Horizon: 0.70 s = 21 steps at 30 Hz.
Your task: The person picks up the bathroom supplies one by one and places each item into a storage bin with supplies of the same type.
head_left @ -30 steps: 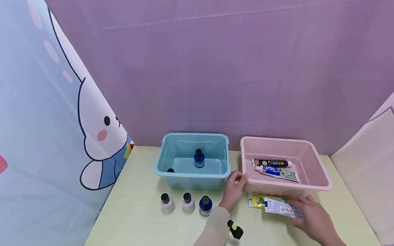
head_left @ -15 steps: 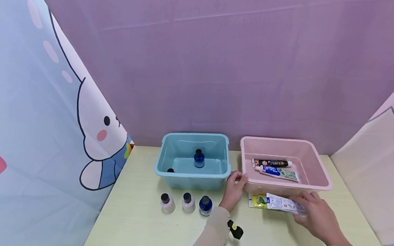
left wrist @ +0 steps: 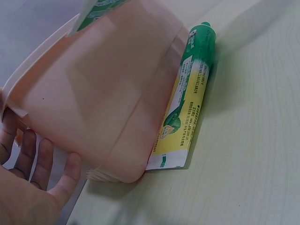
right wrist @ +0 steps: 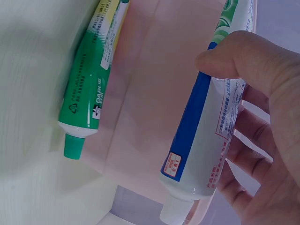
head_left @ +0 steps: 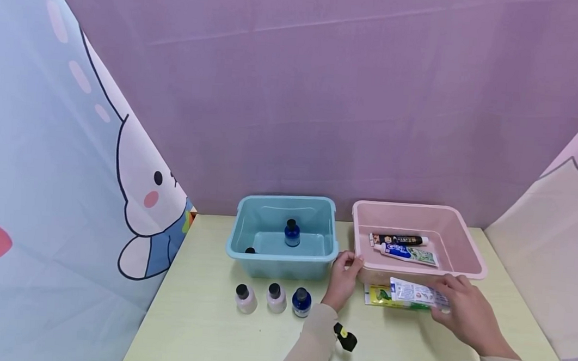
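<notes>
We have right hand (head_left: 470, 315) pinching white tube (head_left: 413, 291) just outside pink bin's (head_left: 404, 219) near edge; left hand (head_left: 342, 281), fingers bent, grips bin's near-left corner. Carried too low, tube could snag that edge, we judge.

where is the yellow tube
In the head view, the yellow tube lies right of centre on the table, along the near side of the pink bin, left of the right hand.

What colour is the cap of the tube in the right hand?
The cap is white; it shows best in the right wrist view.
</notes>
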Each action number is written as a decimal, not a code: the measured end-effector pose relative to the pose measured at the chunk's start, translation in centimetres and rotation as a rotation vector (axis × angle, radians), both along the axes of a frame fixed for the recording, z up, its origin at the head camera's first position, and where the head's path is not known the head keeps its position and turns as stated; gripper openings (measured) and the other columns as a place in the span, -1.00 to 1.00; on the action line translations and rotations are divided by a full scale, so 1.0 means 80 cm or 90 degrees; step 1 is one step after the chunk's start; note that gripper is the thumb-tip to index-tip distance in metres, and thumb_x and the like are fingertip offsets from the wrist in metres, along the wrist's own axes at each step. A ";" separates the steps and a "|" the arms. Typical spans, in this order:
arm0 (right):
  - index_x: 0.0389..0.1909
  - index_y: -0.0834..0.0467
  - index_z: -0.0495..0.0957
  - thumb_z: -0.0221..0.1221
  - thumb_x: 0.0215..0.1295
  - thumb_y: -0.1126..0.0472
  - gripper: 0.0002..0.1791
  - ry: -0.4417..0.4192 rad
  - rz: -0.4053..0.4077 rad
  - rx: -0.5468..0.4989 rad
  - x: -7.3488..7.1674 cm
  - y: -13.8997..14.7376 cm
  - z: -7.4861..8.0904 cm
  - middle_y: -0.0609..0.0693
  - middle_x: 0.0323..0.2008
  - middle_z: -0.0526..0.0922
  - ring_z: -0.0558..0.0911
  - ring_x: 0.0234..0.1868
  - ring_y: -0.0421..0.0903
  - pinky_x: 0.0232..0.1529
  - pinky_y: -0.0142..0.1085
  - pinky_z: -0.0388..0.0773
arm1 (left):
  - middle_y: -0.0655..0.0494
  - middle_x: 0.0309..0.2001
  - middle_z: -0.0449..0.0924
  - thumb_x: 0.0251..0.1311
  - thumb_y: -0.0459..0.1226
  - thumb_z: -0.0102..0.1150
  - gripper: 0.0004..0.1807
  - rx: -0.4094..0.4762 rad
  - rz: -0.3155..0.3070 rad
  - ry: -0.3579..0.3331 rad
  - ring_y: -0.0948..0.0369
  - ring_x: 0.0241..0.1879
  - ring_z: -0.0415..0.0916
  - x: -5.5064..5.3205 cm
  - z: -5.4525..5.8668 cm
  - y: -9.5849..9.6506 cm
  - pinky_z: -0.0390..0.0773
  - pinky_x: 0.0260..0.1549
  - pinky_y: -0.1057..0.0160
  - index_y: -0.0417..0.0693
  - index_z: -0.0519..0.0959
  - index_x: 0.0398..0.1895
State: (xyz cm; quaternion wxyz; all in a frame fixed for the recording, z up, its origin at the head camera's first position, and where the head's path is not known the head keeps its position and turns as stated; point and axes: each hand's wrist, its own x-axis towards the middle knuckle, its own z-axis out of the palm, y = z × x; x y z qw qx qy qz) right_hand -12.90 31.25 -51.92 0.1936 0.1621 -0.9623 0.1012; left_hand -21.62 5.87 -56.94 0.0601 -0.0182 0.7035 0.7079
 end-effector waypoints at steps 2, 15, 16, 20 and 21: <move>-0.10 0.15 0.74 0.54 -0.30 0.17 -0.44 -0.003 -0.002 0.001 0.000 -0.001 0.003 0.01 -0.17 0.69 0.53 -0.18 0.01 -0.25 -0.04 0.49 | 0.29 -0.03 0.46 0.47 -0.02 0.13 -0.78 0.002 0.004 -0.001 0.25 0.02 0.38 0.000 0.000 0.000 0.53 -0.04 0.29 0.07 0.58 -0.21; -0.05 0.10 0.73 0.54 -0.34 0.20 -0.38 0.043 0.021 -0.010 -0.003 0.002 0.015 0.00 -0.20 0.68 0.49 -0.23 -0.06 -0.31 -0.14 0.43 | 0.29 -0.03 0.45 0.48 -0.05 0.12 -0.80 0.008 0.009 -0.005 0.24 0.02 0.38 0.000 -0.001 0.002 0.56 0.02 0.17 0.07 0.58 -0.21; -0.05 0.10 0.73 0.54 -0.34 0.20 -0.38 0.046 0.023 -0.011 -0.003 0.002 0.016 0.00 -0.20 0.68 0.49 -0.24 -0.05 -0.32 -0.15 0.43 | 0.29 -0.04 0.45 0.48 -0.05 0.13 -0.80 0.007 0.009 -0.005 0.24 0.02 0.37 0.000 -0.001 0.002 0.55 0.00 0.21 0.07 0.58 -0.22; -0.08 0.14 0.74 0.53 -0.33 0.17 -0.41 0.039 0.021 -0.011 -0.004 0.002 0.020 0.04 -0.19 0.68 0.51 -0.23 -0.01 -0.32 -0.13 0.44 | 0.29 -0.04 0.45 0.47 -0.04 0.13 -0.80 0.005 0.009 -0.004 0.24 0.02 0.37 0.000 -0.001 0.002 0.53 -0.03 0.26 0.06 0.58 -0.22; -0.09 0.15 0.74 0.53 -0.32 0.18 -0.42 0.039 0.019 -0.012 -0.004 0.002 0.022 0.04 -0.19 0.68 0.51 -0.22 -0.01 -0.32 -0.12 0.45 | 0.29 -0.04 0.45 0.47 -0.04 0.13 -0.79 0.005 0.009 -0.004 0.24 0.01 0.38 0.000 -0.001 0.002 0.53 -0.03 0.26 0.06 0.58 -0.22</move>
